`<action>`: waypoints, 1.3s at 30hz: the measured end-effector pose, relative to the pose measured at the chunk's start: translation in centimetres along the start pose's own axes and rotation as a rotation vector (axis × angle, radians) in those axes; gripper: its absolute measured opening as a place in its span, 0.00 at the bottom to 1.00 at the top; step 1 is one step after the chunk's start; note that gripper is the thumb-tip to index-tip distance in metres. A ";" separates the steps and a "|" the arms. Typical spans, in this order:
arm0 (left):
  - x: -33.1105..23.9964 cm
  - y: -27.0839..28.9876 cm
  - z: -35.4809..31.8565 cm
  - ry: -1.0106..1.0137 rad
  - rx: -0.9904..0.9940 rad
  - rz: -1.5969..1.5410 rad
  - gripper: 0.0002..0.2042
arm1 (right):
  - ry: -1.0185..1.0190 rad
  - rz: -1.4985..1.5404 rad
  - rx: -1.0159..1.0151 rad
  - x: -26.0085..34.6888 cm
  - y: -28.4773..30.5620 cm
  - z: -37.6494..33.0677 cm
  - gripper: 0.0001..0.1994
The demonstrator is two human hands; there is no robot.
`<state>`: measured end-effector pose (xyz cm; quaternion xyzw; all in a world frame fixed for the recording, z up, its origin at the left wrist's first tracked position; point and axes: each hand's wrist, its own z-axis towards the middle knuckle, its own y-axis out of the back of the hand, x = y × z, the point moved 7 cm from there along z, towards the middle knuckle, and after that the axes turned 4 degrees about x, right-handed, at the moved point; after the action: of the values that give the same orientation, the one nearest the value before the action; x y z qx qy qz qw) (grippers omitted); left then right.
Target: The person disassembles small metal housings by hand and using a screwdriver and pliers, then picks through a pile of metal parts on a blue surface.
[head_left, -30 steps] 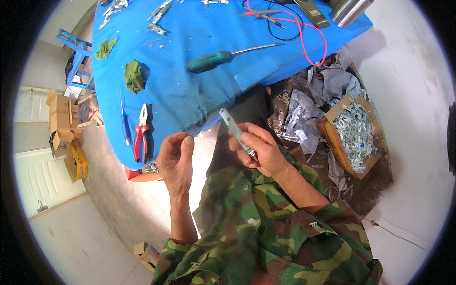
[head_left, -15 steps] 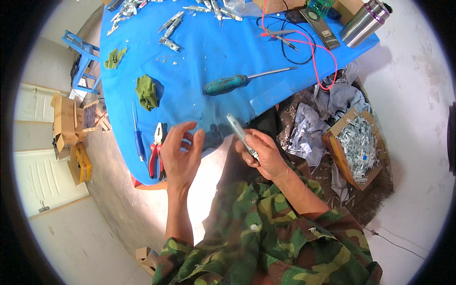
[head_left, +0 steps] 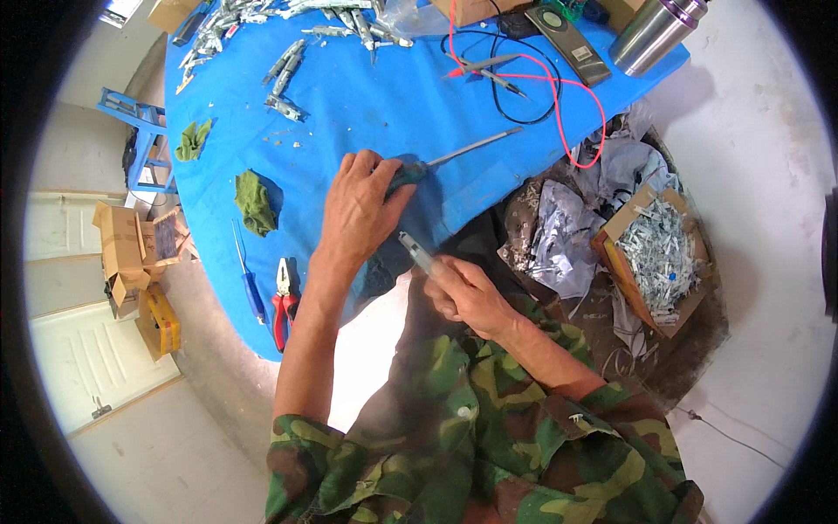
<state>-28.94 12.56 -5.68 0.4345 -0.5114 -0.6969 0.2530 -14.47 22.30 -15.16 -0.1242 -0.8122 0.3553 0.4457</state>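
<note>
My left hand [head_left: 360, 208] is closed over the green handle of a screwdriver [head_left: 472, 146] lying on the blue-covered table [head_left: 349, 105]. Its long metal shaft points away to the right. In my right hand [head_left: 469, 295], near the table's front edge, I grip a slim pale-grey, tube-like piece [head_left: 417, 252], its tip slanting up towards my left hand. My fingers hide its lower end. To the left of my left forearm lie red-handled pliers [head_left: 285, 306] and a thin blue-handled screwdriver [head_left: 252, 288].
Crumpled green cloths [head_left: 254, 203] lie at the left. Farther off are silvery slim parts [head_left: 285, 81] and a loose heap of them [head_left: 218, 44]. Red and black probe leads [head_left: 559, 105] loop near a steel flask [head_left: 655, 37]. A carton of pale scraps [head_left: 659, 262] stands on the right.
My left hand has moved forward and right from beside the pliers and closed on the green screwdriver's handle. My right hand, still gripping the grey piece, has come slightly nearer to me.
</note>
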 end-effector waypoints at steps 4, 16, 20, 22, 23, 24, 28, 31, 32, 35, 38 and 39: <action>-0.3 2.8 -2.5 0.018 -0.113 -0.148 0.13 | 0.009 0.016 0.015 0.1 0.2 0.1 0.15; -0.4 10.6 -19.1 0.384 0.052 -0.264 0.18 | 0.077 -0.342 -0.105 0.5 0.7 1.3 0.14; -0.6 11.3 -19.9 0.420 0.114 -0.222 0.18 | 0.097 -0.423 -0.128 1.2 0.6 1.0 0.16; -0.6 11.2 -20.2 0.407 0.118 -0.213 0.18 | 0.113 -0.454 -0.131 1.2 0.5 1.1 0.17; -0.7 11.1 -20.2 0.396 0.112 -0.205 0.18 | 0.121 -0.467 -0.134 1.3 0.4 1.1 0.18; -0.8 11.0 -20.1 0.386 0.105 -0.199 0.19 | 0.135 -0.484 -0.135 1.2 0.4 1.1 0.18; -1.0 11.0 -19.8 0.397 0.103 -0.178 0.19 | 0.174 -0.532 -0.149 0.9 0.6 1.2 0.18; -1.4 10.9 -19.2 0.363 0.121 -0.162 0.19 | 0.198 -0.563 -0.160 1.4 0.4 1.1 0.18; -1.4 10.9 -19.2 0.354 0.116 -0.160 0.19 | 0.207 -0.575 -0.162 1.5 0.3 1.0 0.18; -1.5 10.9 -19.0 0.338 0.116 -0.131 0.19 | 0.236 -0.603 -0.164 1.6 0.4 1.0 0.18; -1.8 11.0 -18.8 0.320 0.118 -0.096 0.19 | 0.266 -0.607 -0.175 1.7 0.3 1.1 0.17; -1.9 11.0 -18.7 0.313 0.119 -0.084 0.19 | 0.258 -0.623 -0.177 1.6 0.4 1.1 0.17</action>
<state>-12.83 1.03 3.42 0.5729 -0.4876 -0.5991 0.2741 -16.37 22.89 -14.76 0.0475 -0.7758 0.1121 0.6191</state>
